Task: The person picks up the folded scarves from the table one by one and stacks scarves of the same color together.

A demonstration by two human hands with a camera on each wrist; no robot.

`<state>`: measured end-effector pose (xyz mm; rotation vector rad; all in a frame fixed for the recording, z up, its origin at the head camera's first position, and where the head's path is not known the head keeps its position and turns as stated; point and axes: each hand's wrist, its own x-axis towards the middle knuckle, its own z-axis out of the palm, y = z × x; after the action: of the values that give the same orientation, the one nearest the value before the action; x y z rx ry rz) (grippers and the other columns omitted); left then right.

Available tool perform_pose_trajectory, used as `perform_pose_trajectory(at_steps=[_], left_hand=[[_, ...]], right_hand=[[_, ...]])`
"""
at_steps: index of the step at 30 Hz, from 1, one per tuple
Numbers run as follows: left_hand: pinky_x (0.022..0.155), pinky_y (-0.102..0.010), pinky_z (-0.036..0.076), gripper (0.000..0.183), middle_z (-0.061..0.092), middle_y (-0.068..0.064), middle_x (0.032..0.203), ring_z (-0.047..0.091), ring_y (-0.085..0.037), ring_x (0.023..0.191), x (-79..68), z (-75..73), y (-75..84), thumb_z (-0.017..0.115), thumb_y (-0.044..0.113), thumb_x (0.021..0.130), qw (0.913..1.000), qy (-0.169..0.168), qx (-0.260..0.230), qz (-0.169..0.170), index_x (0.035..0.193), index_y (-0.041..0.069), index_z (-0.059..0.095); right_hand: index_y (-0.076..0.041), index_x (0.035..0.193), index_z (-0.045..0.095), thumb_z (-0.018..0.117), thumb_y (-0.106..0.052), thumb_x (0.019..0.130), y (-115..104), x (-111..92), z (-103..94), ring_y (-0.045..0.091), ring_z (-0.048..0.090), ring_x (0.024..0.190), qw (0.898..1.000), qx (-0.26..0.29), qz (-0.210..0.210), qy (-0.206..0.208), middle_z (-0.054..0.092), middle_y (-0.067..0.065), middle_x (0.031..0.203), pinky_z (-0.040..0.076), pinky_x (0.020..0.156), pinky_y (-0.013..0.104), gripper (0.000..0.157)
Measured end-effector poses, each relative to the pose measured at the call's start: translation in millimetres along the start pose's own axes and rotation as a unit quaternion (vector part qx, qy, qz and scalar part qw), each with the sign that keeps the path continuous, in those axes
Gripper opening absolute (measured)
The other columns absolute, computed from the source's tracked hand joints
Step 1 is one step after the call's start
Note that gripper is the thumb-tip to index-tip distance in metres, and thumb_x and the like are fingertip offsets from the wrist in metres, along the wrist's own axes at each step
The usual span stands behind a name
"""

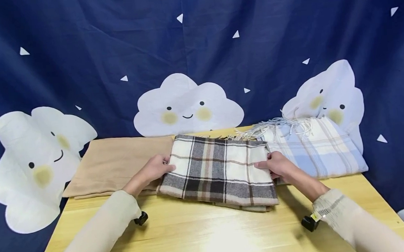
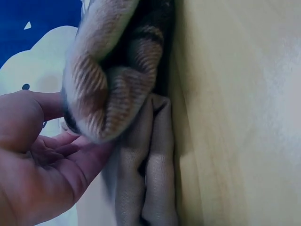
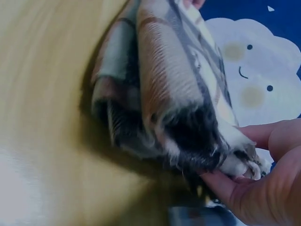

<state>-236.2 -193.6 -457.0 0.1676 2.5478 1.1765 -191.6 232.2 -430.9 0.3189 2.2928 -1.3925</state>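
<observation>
A folded plaid scarf point(image 1: 222, 167) in white, grey, black and brown lies between both hands at the middle of the table. My left hand point(image 1: 155, 168) pinches its left edge, thumb on top and fingers beneath. On the other side, my right hand point(image 1: 278, 164) grips the right edge the same way. The left wrist view shows the scarf's rounded fold point(image 2: 113, 94) between thumb and fingers, overlapping the beige cloth. Layered fuzzy ends of the plaid scarf point(image 3: 169, 94) appear in the right wrist view, partly off the table. Its underside is mostly hidden.
To the left lies a folded beige cloth point(image 1: 120, 159), partly under the plaid scarf. A folded light blue and white plaid scarf point(image 1: 316, 153) with fringe sits at the right. Behind the wooden table point(image 1: 181, 229) hangs a dark blue curtain point(image 1: 210, 47) with cloud shapes.
</observation>
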Motion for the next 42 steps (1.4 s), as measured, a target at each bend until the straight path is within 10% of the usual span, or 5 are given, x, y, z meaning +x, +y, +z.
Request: perform_pose_trajectory(at_steps=[19, 30, 34, 37, 42], left_hand=[[0.057, -0.029, 0.056, 0.026, 0.049, -0.002, 0.074, 0.056, -0.016, 0.068, 3.5, 12.4, 8.8, 0.073, 0.016, 0.094, 0.9987, 0.015, -0.030, -0.039, 0.079, 0.009, 0.053], [0.055, -0.032, 0.057, 0.050, 0.035, 0.003, 0.065, 0.046, -0.015, 0.060, -1.4, 7.9, 5.3, 0.075, 0.023, 0.095, 0.9961, 0.016, -0.055, -0.068, 0.067, 0.016, 0.035], [0.058, -0.034, 0.060, 0.052, 0.036, 0.003, 0.067, 0.047, -0.014, 0.061, -1.2, 5.5, 6.0, 0.076, 0.023, 0.095, 0.9953, 0.013, -0.058, -0.076, 0.066, 0.017, 0.033], [0.058, -0.034, 0.061, 0.052, 0.035, 0.002, 0.068, 0.047, -0.014, 0.061, -1.4, 5.2, 7.6, 0.076, 0.022, 0.095, 0.9950, 0.014, -0.058, -0.080, 0.065, 0.017, 0.033], [0.054, -0.033, 0.059, 0.053, 0.032, 0.003, 0.064, 0.044, -0.013, 0.058, -2.7, 6.2, 8.9, 0.075, 0.021, 0.095, 0.9945, 0.017, -0.065, -0.080, 0.064, 0.017, 0.032]], right_hand=[[-0.009, 0.093, 0.040, 0.074, -0.022, 0.097, -19, 34, -25.3, 0.009, 0.042, 0.058, 1.000, -0.023, -0.009, 0.014, 0.046, -0.004, 0.075, 0.039, 0.053, 0.025, 0.037], [0.014, 0.157, 0.025, 0.068, -0.025, 0.100, -19, 30, -36.2, 0.023, 0.064, 0.102, 0.999, -0.031, 0.038, -0.023, 0.048, 0.026, 0.144, 0.061, 0.091, 0.037, 0.081], [0.007, 0.121, 0.054, 0.070, -0.022, 0.099, -17, 36, -35.7, 0.012, 0.054, 0.078, 0.999, -0.018, 0.036, -0.012, 0.055, 0.011, 0.112, 0.058, 0.072, 0.029, 0.039], [-0.009, 0.089, 0.045, 0.072, -0.020, 0.098, -17, 39, -34.1, 0.010, 0.048, 0.074, 0.999, -0.015, 0.033, 0.001, 0.049, 0.004, 0.103, 0.055, 0.068, 0.027, 0.030], [-0.004, 0.102, 0.052, 0.070, -0.020, 0.099, -17, 44, -33.5, 0.009, 0.054, 0.078, 0.999, -0.026, 0.027, 0.016, 0.049, 0.010, 0.121, 0.057, 0.072, 0.026, 0.024]])
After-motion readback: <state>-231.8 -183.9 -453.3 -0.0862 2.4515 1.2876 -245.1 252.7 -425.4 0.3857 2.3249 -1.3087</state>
